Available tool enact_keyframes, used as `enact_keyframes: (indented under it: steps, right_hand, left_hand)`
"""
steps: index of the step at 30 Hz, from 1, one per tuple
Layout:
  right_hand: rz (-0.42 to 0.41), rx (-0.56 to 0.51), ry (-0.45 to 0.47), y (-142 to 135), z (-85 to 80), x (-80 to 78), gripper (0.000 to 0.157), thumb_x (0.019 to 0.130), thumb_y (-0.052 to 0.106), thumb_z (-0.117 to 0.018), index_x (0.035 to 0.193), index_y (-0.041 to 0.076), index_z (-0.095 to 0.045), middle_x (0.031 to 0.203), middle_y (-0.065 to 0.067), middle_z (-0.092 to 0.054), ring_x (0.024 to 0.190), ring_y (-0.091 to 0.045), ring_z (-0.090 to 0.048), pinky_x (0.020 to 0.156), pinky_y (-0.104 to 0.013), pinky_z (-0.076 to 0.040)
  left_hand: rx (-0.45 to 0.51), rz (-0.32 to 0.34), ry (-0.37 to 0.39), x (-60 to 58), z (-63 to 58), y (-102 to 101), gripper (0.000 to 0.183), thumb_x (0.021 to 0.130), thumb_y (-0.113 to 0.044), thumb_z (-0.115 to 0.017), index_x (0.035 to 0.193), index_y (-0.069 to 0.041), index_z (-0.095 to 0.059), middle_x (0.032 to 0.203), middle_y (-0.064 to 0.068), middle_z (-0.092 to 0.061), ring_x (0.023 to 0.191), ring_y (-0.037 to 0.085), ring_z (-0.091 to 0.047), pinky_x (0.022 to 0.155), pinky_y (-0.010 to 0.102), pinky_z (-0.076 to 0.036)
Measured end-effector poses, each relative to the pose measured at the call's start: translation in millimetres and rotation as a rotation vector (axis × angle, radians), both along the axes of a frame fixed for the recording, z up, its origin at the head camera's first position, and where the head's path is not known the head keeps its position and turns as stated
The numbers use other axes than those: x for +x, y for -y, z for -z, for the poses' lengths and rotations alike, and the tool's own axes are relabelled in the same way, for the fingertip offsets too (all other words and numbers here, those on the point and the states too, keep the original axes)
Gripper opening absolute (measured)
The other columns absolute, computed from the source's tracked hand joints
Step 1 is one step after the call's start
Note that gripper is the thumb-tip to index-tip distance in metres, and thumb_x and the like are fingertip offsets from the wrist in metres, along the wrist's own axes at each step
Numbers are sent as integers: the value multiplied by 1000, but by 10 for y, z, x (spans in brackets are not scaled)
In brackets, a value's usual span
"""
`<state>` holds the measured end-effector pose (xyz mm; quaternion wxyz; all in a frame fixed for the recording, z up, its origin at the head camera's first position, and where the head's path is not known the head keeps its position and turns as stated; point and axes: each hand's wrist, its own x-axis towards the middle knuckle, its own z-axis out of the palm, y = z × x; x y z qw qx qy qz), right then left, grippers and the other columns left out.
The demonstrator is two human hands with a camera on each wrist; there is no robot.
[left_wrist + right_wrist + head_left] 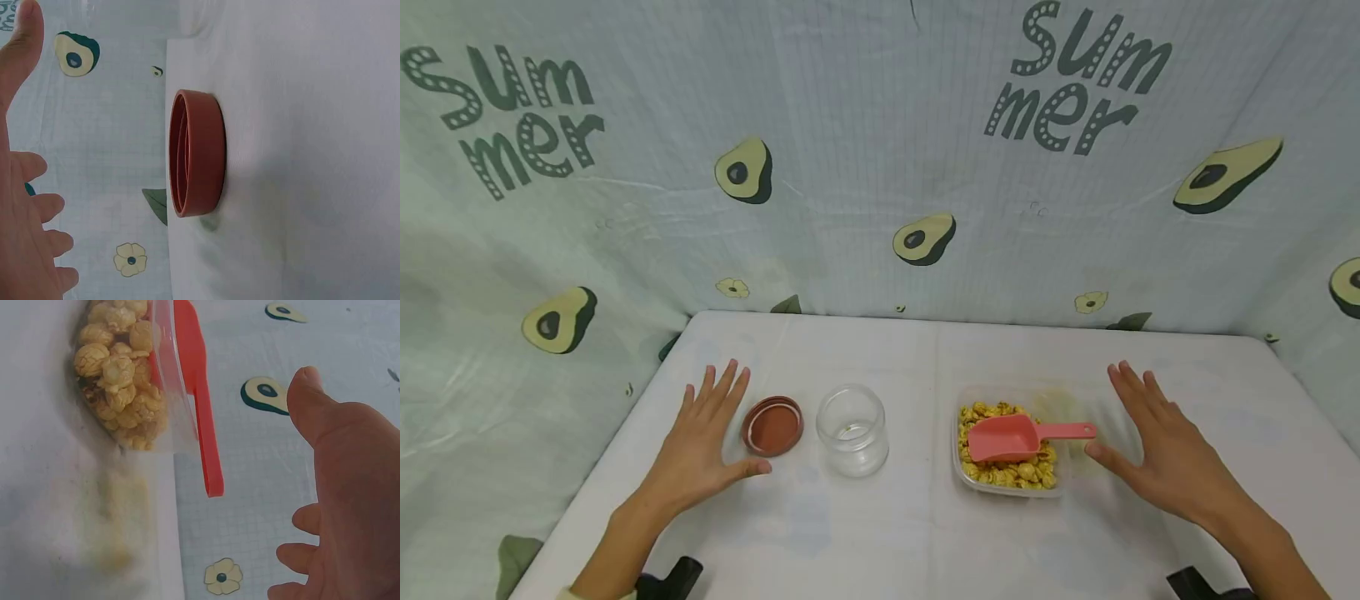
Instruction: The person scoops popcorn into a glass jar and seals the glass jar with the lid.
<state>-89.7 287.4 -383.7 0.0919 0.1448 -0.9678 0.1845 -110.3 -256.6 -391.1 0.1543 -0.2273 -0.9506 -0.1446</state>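
Observation:
My left hand (696,446) is spread with straight fingers just left of a reddish-brown screw lid (772,426). The lid lies on the table with its hollow side up, as the left wrist view also shows of the lid (199,154). Right of it stands a clear jar (852,432) without a lid. A clear plastic tub (1007,490) holds yellow caramel popcorn (1024,477). On the popcorn rests a pink scoop (1004,438), its handle pointing right over the rim. Beside that handle my right hand (1168,454) is spread, holding nothing.
A white cloth covers the table (880,550). Behind it hangs a pale curtain (850,100) printed with avocados and lettering, and it continues down the left side. Black straps (672,577) of the wrist cameras show near both wrists.

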Motion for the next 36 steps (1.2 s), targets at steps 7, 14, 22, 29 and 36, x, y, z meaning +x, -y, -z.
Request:
enact_keyframes:
  steps: [7, 14, 22, 29, 36]
  right_hand:
    - [21, -65, 31, 61, 9, 6, 96, 87, 39, -68, 155, 23, -3, 160, -5, -6, 145, -29, -4, 75, -79, -33]
    - [28, -229, 55, 126, 51, 26, 89, 89, 32, -67, 155, 25, -8, 158, -15, -14, 141, -43, -15, 92, -77, -25]
    - [20, -308, 64, 164, 149, 30, 79, 93, 26, -62, 155, 26, -13, 154, -19, -23, 126, -54, -35, 93, -71, -32]
    - [-22, -356, 54, 190, 231, 19, 76, 94, 18, -60, 154, 26, -15, 155, -9, -25, 135, -31, -34, 104, -18, -35]
    - [2, -370, 37, 215, 283, 15, 68, 96, 16, -58, 154, 22, -21, 146, -14, -41, 129, -4, -41, 87, 0, -32]
  left_hand:
    - [202, 47, -37, 127, 17, -175, 117, 71, -77, -59, 154, -9, -14, 160, 9, -8, 144, 33, -4, 117, 37, -2]
    - [458, 135, -52, 388, 51, -476, 120, 68, -75, -63, 152, -1, -19, 157, 16, -14, 143, 31, -17, 112, 19, -16]
    - [697, 361, -208, 619, 79, -885, 109, 80, -64, -63, 140, 20, -25, 148, 33, -25, 140, 35, -22, 114, 29, -18]
    - [756, 558, -215, 668, -130, -1268, 96, 89, -53, -59, 136, 24, -25, 145, 35, -27, 138, 39, -26, 114, 31, -22]
    - [652, 606, -47, 630, 117, -1511, 95, 90, -54, -56, 141, 19, -23, 151, 29, -23, 139, 36, -24, 115, 31, -20]
